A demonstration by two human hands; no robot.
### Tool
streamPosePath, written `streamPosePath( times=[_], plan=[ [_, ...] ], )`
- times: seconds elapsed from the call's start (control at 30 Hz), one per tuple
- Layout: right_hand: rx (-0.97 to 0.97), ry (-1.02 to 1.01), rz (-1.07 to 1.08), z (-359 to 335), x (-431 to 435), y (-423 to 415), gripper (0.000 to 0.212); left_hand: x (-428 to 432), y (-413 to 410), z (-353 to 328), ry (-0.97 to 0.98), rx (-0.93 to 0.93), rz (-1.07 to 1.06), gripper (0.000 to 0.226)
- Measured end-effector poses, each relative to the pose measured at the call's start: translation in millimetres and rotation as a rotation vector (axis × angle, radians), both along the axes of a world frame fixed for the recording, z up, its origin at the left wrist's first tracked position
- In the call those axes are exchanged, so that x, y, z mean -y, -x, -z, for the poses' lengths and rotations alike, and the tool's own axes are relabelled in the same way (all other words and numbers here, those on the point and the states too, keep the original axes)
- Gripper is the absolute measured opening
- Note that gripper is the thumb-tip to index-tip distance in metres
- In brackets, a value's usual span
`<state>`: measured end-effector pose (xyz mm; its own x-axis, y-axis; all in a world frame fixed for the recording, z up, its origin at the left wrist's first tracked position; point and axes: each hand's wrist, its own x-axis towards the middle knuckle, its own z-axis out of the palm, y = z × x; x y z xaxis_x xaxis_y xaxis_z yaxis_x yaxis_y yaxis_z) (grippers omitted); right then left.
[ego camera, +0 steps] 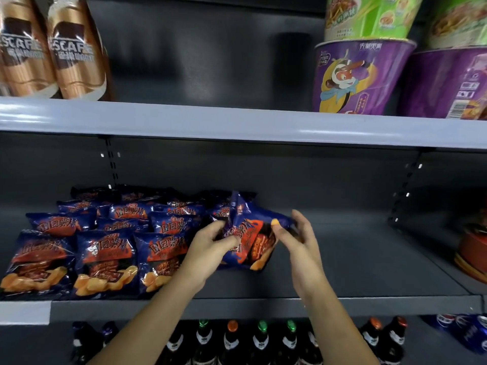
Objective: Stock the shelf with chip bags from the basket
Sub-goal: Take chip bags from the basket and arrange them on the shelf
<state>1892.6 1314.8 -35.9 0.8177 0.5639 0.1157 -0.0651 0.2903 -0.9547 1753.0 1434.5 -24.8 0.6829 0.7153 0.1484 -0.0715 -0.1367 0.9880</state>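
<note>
A dark blue chip bag (251, 234) with orange print is held over the grey middle shelf (369, 262), just right of the stocked bags. My left hand (210, 243) grips its left edge with curled fingers. My right hand (295, 233) pinches its right side, thumb on the front. Several matching chip bags (105, 248) lie in rows on the left half of the shelf. The basket is out of view.
The shelf above carries brown coffee bottles (71, 54) at left and purple noodle cups (361, 77) at right. Bottles with coloured caps (232, 341) stand on the shelf below. A red container (474, 248) sits at the far right of the middle shelf.
</note>
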Motion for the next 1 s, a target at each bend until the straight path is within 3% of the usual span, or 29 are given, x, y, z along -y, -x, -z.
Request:
streamPosePath(
  times=[0.17, 0.27, 0.37, 0.57, 0.7, 1.0],
  plan=[
    [0.278, 0.238, -0.064, 0, -6, -7, 0.039, -6, 6, -5, -0.109, -0.044, -0.028, 0.031],
    [0.285, 0.300, 0.010, 11, -11, -8, 0.012, -10, 9, 4, -0.075, 0.035, -0.110, 0.051],
    [0.231, 0.354, 0.078, 26, -15, -5, 0.002, -11, 11, 20, -0.047, 0.050, -0.181, 0.060],
    [0.213, 0.504, 0.038, 53, -28, 13, 0.010, -10, 21, 45, -0.527, -0.302, -0.427, 0.075],
    [0.219, 0.552, 0.010, 63, -39, 16, 0.004, -15, 27, 50, -0.540, -0.415, -0.406, 0.063],
    [0.208, 0.539, -0.024, 61, -42, 19, 0.010, -20, 31, 55, -0.603, -0.402, -0.415, 0.042]
  ],
)
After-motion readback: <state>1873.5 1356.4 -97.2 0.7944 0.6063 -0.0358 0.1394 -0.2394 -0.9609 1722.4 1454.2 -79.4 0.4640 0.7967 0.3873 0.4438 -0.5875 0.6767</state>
